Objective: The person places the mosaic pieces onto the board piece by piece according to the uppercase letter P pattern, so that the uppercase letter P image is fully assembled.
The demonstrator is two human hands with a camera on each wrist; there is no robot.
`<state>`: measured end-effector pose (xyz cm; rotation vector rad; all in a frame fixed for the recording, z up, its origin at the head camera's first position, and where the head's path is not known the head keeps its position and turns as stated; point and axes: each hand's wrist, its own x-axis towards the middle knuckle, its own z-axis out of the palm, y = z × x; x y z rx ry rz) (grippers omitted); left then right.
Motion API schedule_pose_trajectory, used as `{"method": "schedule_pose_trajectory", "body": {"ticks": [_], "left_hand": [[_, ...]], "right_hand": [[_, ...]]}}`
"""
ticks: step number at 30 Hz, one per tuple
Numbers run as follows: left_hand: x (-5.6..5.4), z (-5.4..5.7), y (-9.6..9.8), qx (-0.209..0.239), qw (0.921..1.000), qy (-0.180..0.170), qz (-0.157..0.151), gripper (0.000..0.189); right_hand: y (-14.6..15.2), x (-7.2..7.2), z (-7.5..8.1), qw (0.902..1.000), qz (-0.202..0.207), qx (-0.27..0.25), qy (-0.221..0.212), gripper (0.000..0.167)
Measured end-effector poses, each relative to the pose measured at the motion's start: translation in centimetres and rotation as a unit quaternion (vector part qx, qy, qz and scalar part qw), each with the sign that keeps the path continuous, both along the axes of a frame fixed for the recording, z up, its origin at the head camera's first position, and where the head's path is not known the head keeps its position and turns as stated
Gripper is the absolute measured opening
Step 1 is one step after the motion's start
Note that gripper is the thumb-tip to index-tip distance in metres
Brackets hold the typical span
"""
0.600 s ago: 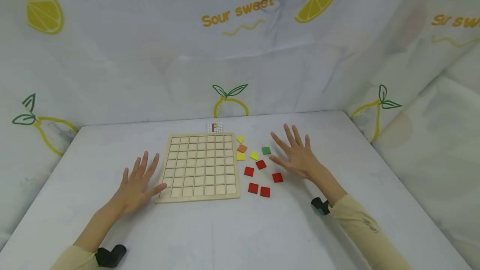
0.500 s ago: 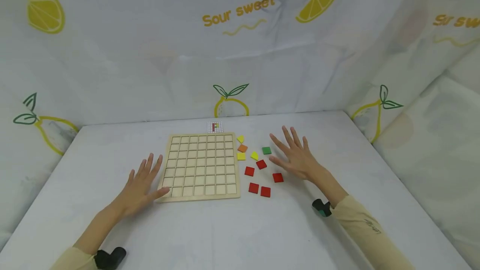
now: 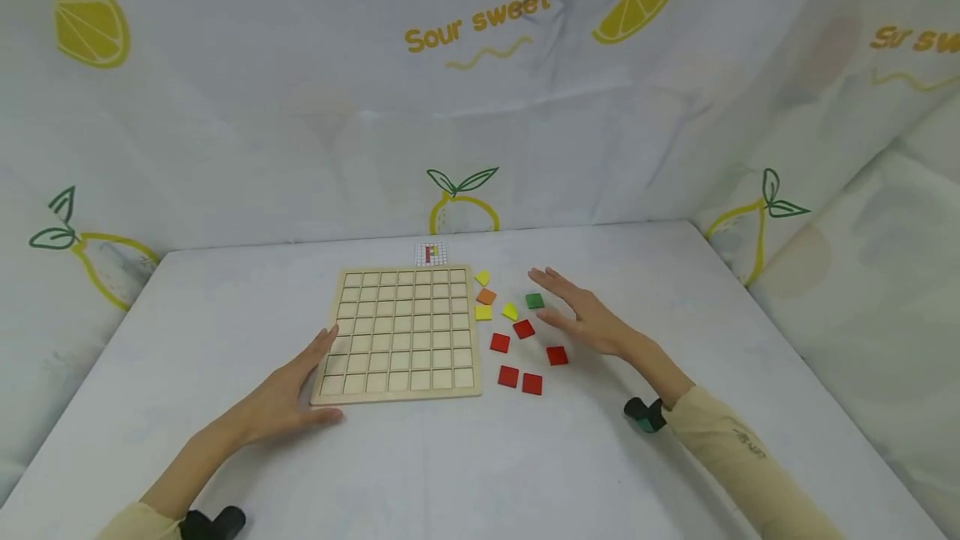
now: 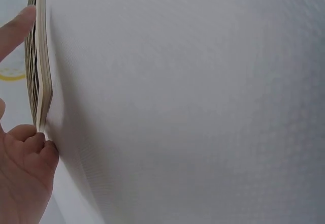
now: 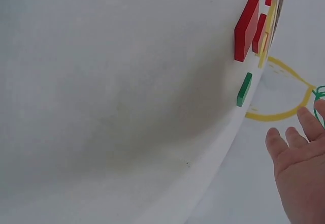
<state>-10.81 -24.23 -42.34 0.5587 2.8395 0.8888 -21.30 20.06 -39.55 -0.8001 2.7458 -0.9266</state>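
Note:
In the head view my left hand [image 3: 277, 398] is at the front-left corner of a wooden grid board [image 3: 401, 332]. Its index finger reaches along the left edge, while the thumb points past the front edge. The left wrist view shows fingertips [image 4: 35, 145] close by the board's edge [image 4: 44, 56]; whether they touch it cannot be told. My right hand [image 3: 592, 323] hovers with extended fingers just right of a green square tile [image 3: 534, 301], holding nothing. Several red square tiles [image 3: 532, 384] lie scattered between board and right hand.
Beside the board's right edge lie a yellow square tile [image 3: 483, 313], an orange tile [image 3: 486, 297] and two small yellow pieces [image 3: 510, 312]. A small pattern card [image 3: 431, 254] with a coloured grid lies behind the board. White lemon-print cloth [image 3: 300, 148] hangs behind the table.
My left hand has lowered to the board's front-left corner, its fingers drawn together from a spread. The right hand has turned, its fingers now closer together. Board and tiles appear unmoved.

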Motion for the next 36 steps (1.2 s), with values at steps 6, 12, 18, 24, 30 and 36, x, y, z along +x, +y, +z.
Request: {"method": "schedule_pose_trajectory", "body": {"ticks": [6, 12, 18, 24, 30, 36], "left_hand": [[0.1, 0.1, -0.3, -0.008, 0.9999, 0.008, 0.004, 0.107], [0.0, 0.2, -0.3, -0.012, 0.9998, 0.012, 0.008, 0.099], [-0.3, 0.4, -0.2, -0.025, 0.9992, 0.022, 0.024, 0.09], [-0.7, 0.4, -0.4, -0.008, 0.9991, 0.035, 0.021, 0.091], [-1.4, 0.6, -1.0, -0.021, 0.9974, 0.069, -0.005, 0.085], [-1.9, 0.6, -1.7, -0.026, 0.9933, 0.107, -0.033, 0.073]], "right_hand": [[-0.5, -1.1, 0.2, 0.9954, 0.018, -0.088, -0.032, 0.055], [-1.2, -3.0, 0.2, 0.9869, 0.028, -0.146, -0.063, 0.048], [-1.6, -5.3, -0.3, 0.9851, 0.032, -0.149, -0.08, 0.044], [-2.2, -7.0, -0.4, 0.985, 0.02, -0.13, -0.112, 0.044], [-2.9, -8.3, -0.8, 0.9801, 0.007, -0.117, -0.16, 0.048], [-3.8, -9.2, -1.2, 0.9735, -0.004, -0.12, -0.195, 0.045]]}}
